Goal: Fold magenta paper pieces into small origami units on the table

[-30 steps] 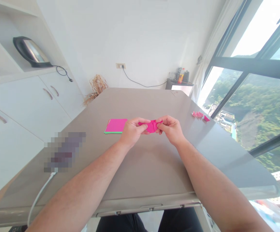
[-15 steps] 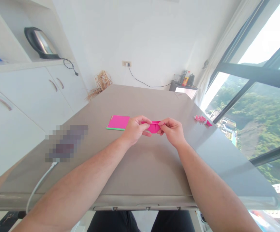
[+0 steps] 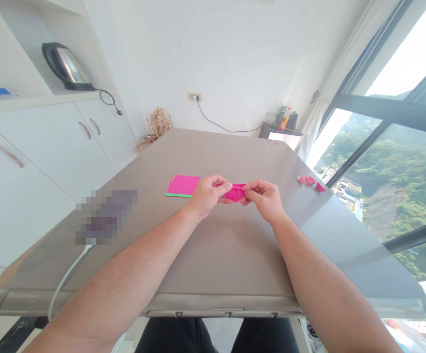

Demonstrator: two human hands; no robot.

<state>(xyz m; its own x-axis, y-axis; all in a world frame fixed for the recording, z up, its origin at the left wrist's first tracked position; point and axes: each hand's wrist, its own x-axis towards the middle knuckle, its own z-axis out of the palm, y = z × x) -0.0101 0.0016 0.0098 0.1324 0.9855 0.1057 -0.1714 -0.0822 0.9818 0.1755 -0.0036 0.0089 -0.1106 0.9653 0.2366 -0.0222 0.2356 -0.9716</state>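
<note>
A folded piece of pink paper (image 3: 237, 193) is held just above the table, stretched between both hands. My left hand (image 3: 213, 193) pinches its left end between thumb and fingers. At the other end, my right hand (image 3: 263, 196) grips the paper's right edge with thumb and fingertips. Creases show in the middle part, while both ends are hidden by the fingers. Just left of my left hand lies a stack of coloured paper (image 3: 183, 185), pink on top with a green edge below. Several small folded pink paper pieces (image 3: 310, 181) sit near the table's right edge.
The grey table (image 3: 227, 264) spreads under my arms. A blurred-out device (image 3: 106, 218) with a white cable (image 3: 67, 279) lies on the left. Windows (image 3: 400, 162) line the right side. Beyond the far edge are dried stalks (image 3: 157, 125) and a small cabinet with bottles (image 3: 282, 128).
The view has shifted slightly, moving everything a little to the right. Both hands keep their hold on the pink paper; my left fingers curl a bit closer around its lower edge.
</note>
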